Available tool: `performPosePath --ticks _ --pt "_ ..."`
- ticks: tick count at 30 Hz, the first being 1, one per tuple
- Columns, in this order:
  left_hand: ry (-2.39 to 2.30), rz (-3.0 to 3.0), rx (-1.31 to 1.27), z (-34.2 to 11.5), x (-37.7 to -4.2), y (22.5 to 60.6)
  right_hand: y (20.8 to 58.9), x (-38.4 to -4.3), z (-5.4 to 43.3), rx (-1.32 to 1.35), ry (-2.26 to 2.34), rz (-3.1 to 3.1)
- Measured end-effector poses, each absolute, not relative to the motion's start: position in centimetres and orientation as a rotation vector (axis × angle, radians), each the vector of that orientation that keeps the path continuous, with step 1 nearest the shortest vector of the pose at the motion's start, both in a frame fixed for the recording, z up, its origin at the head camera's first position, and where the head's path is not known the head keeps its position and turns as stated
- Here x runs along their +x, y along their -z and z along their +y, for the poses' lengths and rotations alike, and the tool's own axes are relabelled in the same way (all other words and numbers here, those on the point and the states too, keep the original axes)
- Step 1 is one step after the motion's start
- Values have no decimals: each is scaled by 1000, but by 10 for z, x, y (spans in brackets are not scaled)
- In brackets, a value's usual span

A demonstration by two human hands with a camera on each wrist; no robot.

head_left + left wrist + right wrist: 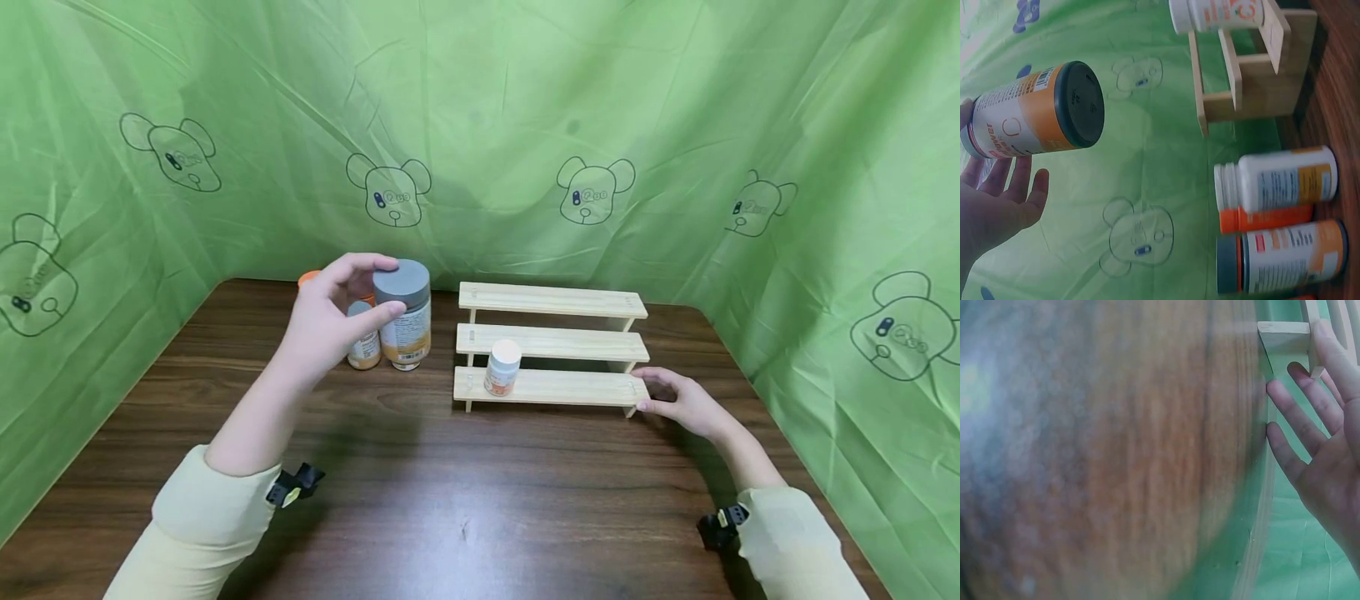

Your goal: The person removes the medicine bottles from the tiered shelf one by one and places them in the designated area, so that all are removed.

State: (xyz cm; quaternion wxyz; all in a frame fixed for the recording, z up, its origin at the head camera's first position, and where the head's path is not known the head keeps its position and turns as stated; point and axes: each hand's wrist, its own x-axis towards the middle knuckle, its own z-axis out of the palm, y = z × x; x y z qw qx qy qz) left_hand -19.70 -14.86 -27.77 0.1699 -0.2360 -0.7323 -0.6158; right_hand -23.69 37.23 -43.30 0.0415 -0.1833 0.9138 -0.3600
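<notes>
My left hand [318, 321] grips a large supplement bottle [405, 321] by its grey lid, thumb in front and fingers behind. The left wrist view shows this bottle raised off the table, its dark base [1080, 104] in plain sight. On the right, my right hand [686, 404] pinches the end of the lowest step of a three-step wooden rack [570, 387], thumb in front. Its other fingers spread loosely in the right wrist view. A small white-capped bottle [502, 368] stands upright toward the left of that lowest step.
Left of the rack stand several more bottles, partly behind my left hand: a smaller grey-lidded one [365, 350], a white one [1288, 180] and one with an orange cap [307, 277]. Green cloth [495, 100] with bear drawings walls in the dark wooden table [465, 500].
</notes>
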Motion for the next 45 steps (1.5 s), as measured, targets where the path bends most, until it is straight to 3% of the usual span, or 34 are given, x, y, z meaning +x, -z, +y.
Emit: performPosePath --ticks 9,29,45 --pt "1812 -1974 -636 -177 -200 282 434 -237 374 -591 1190 2759" --pt "1642 -2064 -310 -234 -221 308 434 -238 375 -550 1172 2752" --pt "1460 -2241 -153 -253 -220 321 436 -238 374 -573 1168 2786"
